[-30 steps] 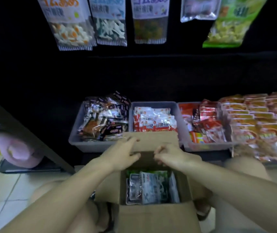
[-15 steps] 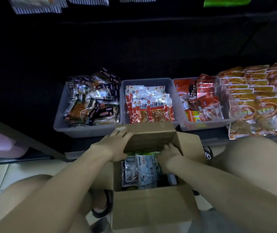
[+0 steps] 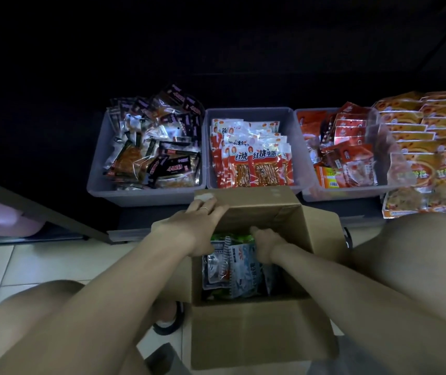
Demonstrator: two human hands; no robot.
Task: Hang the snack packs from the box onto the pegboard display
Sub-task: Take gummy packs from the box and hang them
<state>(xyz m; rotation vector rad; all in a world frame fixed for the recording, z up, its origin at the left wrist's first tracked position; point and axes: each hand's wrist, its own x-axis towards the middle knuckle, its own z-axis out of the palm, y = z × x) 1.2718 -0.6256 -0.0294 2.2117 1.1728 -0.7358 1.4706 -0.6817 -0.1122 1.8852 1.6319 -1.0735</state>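
Cardboard box (image 3: 257,331) sits open on the tiled floor (image 3: 40,266), snack packs (image 3: 232,269) standing inside it. Left hand (image 3: 197,223) lies on the far flap's left corner — fingers nearly straight, gripping nothing. Right hand (image 3: 265,244) reaches in among the packs; its fingers are hidden, so I cannot tell its hold. Three grey bins (image 3: 146,196) line the box's far side.

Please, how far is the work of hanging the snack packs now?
Done: the cardboard box is open. In hand: the left hand holds back its far flap, and the right hand reaches in among the snack packs. Left: no pack is lifted yet; the pegboard is not in view.
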